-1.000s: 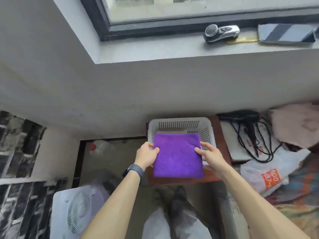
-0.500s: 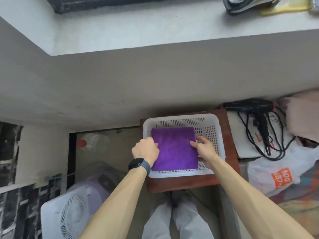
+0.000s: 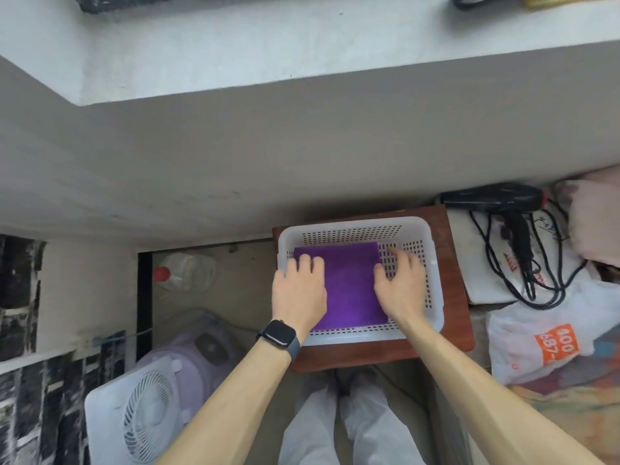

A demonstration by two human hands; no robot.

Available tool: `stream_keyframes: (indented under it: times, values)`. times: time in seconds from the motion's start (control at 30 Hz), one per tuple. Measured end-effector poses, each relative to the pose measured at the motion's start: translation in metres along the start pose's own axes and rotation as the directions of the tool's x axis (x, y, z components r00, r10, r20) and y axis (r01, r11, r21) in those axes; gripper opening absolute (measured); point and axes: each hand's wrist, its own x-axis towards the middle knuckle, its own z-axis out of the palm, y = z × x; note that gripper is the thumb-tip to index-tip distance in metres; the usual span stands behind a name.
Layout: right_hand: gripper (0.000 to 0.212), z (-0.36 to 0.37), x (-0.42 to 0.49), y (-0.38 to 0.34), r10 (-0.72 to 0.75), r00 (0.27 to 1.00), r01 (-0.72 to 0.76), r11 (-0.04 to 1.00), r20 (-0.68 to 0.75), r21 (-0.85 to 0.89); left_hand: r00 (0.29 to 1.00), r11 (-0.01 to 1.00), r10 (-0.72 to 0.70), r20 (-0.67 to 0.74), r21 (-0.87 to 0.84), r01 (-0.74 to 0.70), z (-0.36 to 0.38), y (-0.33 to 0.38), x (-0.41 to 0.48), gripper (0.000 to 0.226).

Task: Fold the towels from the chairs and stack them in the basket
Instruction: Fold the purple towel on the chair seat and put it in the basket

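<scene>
- Lowered since before: your purple towel now lies flat in the basket.
- Your left hand and right hand have let go, fingers loosely spread at its side edges.

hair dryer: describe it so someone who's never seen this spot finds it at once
Find the brown table holding the white basket, below the grey wall. Just right of it, the hair dryer lies on a pale bag, its cord looping toward the viewer. It is the only black appliance there, beside a white plastic bag and pink cloth.
</scene>
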Motion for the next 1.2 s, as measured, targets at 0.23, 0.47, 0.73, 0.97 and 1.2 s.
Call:
stream_keyframes:
  times: [0.23,0.47,0.73,0.97,1.2]
  values:
    - [0.060,0.055,-0.010,0.018,-0.364,0.886,0.456,0.798,0.289,-0.393,0.980,0.997,0.040,0.197,0.062,-0.053,0.054,-0.006,0.001,0.075]
    - [0.061,0.072,0.008,0.040,-0.358,0.875,0.474,0.769,0.326,-0.428,0.977,0.976,-0.064,0.202,0.217,0.019,0.074,0.003,0.010,0.075]
    - [0.062,0.088,0.021,0.041,-0.347,0.894,0.442,0.787,0.284,-0.430,0.975,0.941,-0.076,0.211,0.340,0.000,0.092,0.002,0.021,0.074]
    - [0.063,0.080,0.014,0.029,-0.274,0.901,0.420,0.747,0.336,-0.515,0.969,0.943,-0.090,0.230,0.331,0.009,0.077,0.005,0.017,0.074]
    - [0.062,0.026,-0.022,-0.005,-0.253,0.934,0.353,0.758,0.252,-0.548,0.980,0.992,0.036,0.197,0.110,-0.059,0.035,-0.006,-0.007,0.067]
